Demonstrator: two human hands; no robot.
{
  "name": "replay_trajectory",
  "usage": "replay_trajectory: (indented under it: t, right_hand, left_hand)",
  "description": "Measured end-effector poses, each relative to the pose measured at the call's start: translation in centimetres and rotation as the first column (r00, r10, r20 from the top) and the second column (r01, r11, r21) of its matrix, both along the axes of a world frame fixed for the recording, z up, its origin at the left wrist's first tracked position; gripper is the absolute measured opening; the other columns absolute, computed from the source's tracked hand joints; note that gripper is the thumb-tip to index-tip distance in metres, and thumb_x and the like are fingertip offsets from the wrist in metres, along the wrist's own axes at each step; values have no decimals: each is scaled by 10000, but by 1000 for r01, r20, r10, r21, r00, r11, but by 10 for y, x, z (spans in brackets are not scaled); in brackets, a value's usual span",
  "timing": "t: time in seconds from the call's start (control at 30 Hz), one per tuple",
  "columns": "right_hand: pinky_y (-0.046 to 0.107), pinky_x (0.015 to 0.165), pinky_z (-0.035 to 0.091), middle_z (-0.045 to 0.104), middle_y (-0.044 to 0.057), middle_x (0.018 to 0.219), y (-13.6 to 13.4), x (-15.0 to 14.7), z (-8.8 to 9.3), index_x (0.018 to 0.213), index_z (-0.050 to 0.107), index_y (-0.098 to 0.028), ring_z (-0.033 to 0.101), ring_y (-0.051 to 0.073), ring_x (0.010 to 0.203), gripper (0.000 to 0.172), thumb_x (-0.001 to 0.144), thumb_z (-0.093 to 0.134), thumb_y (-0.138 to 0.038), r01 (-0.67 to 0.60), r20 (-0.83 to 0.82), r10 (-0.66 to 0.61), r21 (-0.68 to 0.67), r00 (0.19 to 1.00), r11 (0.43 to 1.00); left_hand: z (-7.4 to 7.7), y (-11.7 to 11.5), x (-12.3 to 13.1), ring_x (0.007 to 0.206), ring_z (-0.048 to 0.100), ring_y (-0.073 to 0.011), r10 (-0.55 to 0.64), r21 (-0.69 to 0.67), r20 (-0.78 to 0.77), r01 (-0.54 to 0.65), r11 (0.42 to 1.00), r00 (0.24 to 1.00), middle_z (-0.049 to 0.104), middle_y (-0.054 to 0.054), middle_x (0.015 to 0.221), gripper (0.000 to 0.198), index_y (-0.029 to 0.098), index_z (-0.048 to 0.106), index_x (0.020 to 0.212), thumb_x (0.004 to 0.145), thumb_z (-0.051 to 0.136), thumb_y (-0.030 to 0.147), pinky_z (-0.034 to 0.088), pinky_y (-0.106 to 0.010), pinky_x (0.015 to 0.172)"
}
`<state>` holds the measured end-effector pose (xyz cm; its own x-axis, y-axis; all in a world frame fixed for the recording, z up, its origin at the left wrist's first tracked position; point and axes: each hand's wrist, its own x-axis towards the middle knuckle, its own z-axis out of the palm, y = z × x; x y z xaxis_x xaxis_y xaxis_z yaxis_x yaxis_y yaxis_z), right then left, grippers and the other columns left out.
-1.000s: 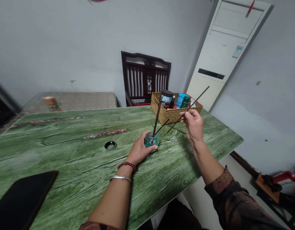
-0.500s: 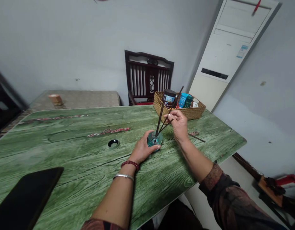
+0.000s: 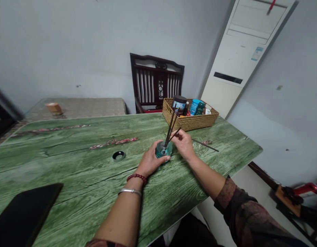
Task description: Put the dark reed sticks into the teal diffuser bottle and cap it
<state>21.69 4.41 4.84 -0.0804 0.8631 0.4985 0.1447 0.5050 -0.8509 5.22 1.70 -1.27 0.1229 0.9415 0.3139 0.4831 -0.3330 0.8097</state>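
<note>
A small round glass diffuser bottle (image 3: 163, 152) with teal liquid stands on the green table. My left hand (image 3: 150, 159) is wrapped around its left side, thumb across the front. Several dark reed sticks (image 3: 170, 127) rise from the bottle's neck, one of them leaning right. At the right of the neck, the bent fingers of my right hand (image 3: 184, 144) are closed in a pinch at the reed sticks; which stick they grip is partly hidden. A loose reed stick (image 3: 208, 146) lies on the table beyond my right hand. Left of the bottle lies a dark ring-shaped cap (image 3: 119, 156).
Behind the bottle, a wicker basket (image 3: 199, 122) holds a dark-lidded jar (image 3: 179, 103) and several bottles. A black flat panel (image 3: 26, 212) lies at the front left. Past the far edge of the table (image 3: 70, 164) stands a dark wooden chair (image 3: 158, 80).
My right hand has come down and left towards the bottle's neck. The reed stick in its fingers has gone lower into the bottle. My left hand keeps hold of the bottle.
</note>
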Motion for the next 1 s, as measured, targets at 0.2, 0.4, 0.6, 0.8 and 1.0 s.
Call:
replay_trajectory:
  t: [0.2, 0.4, 0.6, 0.8, 1.0]
  right_hand:
    - [255, 659, 416, 631, -14, 696, 19, 63, -12, 776, 668, -192, 532, 144, 640, 189, 803, 590, -362, 214, 194, -227, 86, 954, 973]
    - [311, 829, 429, 695, 70, 865, 46, 143, -52, 840, 704, -171, 582, 205, 818, 227, 857, 503, -274, 555, 478, -586, 224, 654, 801]
    - [320, 921, 381, 691, 114, 1069, 46, 153, -70, 1073, 750, -191, 559, 240, 1031, 286, 922, 509, -221, 567, 737, -530, 242, 420, 787]
    - [358, 907, 359, 670, 123, 1111, 39, 144, -65, 1138, 757, -230, 535, 274, 1074, 293, 922, 559, -243, 535, 857, -440, 248, 268, 808]
    - [354, 906, 353, 662, 121, 1064, 34, 140, -62, 1066, 760, -217, 541, 269, 1047, 245, 929, 565, -274, 518, 874, -430, 265, 228, 814]
  left_hand:
    - [2, -2, 0, 1159, 633, -323, 23, -40, -4, -24, 999, 1000, 668, -102, 1263, 752, 211, 496, 1347, 697, 758, 484, 478, -466, 1002]
    - [0, 0, -1, 1131, 645, -319, 22, -30, -23, -23, 999, 999, 678, -93, 1241, 740, 233, 495, 1347, 708, 748, 508, 487, -472, 990]
    - [0, 1, -2, 1126, 643, -321, 33, -31, -37, -34, 999, 999, 673, -100, 1244, 745, 228, 494, 1349, 707, 745, 511, 484, -481, 997]
    - [0, 1, -2, 1124, 644, -318, 26, -32, -37, -27, 999, 999, 672, -100, 1236, 745, 230, 484, 1350, 711, 739, 517, 482, -478, 997]
    - [1, -1, -1, 1129, 633, -305, 13, -19, -20, -13, 1000, 1000, 658, -103, 1263, 723, 224, 486, 1344, 724, 734, 502, 475, -467, 1003]
